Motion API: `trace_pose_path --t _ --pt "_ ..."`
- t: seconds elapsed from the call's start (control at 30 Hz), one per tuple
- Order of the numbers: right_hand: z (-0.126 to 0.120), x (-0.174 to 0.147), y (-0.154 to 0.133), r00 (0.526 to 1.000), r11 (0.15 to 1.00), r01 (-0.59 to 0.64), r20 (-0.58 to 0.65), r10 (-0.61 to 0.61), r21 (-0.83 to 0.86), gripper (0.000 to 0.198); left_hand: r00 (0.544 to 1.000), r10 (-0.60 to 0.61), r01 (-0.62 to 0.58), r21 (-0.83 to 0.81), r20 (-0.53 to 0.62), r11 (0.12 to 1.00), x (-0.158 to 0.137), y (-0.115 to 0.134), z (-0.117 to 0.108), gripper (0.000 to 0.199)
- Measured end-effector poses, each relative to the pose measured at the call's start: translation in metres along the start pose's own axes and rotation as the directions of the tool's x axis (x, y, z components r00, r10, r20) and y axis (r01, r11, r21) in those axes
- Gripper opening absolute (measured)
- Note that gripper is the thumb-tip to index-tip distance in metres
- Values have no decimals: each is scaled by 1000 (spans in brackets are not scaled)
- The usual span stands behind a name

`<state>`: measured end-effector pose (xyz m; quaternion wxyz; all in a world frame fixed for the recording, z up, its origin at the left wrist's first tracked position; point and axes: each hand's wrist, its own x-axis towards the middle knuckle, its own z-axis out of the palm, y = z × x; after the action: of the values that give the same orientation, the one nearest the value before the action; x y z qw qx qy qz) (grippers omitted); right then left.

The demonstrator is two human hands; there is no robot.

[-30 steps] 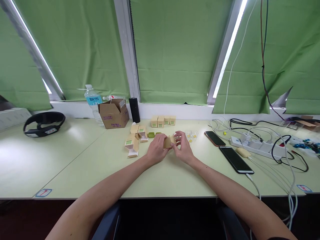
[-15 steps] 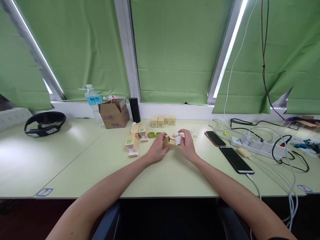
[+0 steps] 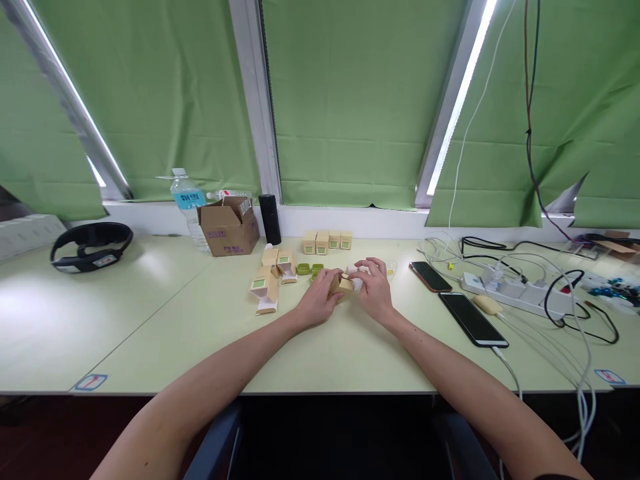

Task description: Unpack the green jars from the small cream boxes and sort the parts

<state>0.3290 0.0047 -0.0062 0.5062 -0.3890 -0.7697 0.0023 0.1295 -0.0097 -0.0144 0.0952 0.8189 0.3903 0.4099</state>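
Note:
My left hand (image 3: pixel 318 300) is wrapped round a small tan cardboard box (image 3: pixel 344 286) held just over the table, its opening turned to the right. At that open end, my right hand (image 3: pixel 374 288) has its fingers bent onto the box's flap; the fingertips partly cover it. Beyond my left hand lie small green containers (image 3: pixel 303 269). To the left are opened tan boxes (image 3: pixel 265 285) with flaps out. Several closed tan boxes (image 3: pixel 323 243) stand in a row at the back. A small clear item (image 3: pixel 391 269) lies past my right hand.
At the right lie two phones (image 3: pixel 473 319), a yellowish oval item (image 3: pixel 487 305) and a power strip (image 3: pixel 517 293) with tangled cables. A brown carton (image 3: pixel 230 230), a water bottle (image 3: pixel 189 207) and a black cylinder (image 3: pixel 270 220) stand at back left, near a black headset (image 3: pixel 91 247).
My right hand's fingers have moved left onto the box's open end, and the white inside of its flap shows less. My left hand keeps hold of the box.

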Motion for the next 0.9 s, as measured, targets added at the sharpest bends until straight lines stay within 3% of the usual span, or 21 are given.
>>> trace_pose_path --t 0.23,0.5,0.63,0.9 --pt "-1 0 -3 1000 1000 9 1 -9 -23 45 1000 22 -21 51 -1 998 -1 1 -2 37" --pt "-2 1 -5 1000 1000 2 -11 -2 -13 39 999 41 -41 70 3 997 -1 3 -2 59" --pt "-6 3 -7 1000 1000 -10 -28 11 11 30 998 52 -48 103 -30 993 -1 2 -1 61" --pt "-8 2 -10 997 999 -43 60 42 29 26 989 83 -56 215 -120 975 -2 3 -2 63"
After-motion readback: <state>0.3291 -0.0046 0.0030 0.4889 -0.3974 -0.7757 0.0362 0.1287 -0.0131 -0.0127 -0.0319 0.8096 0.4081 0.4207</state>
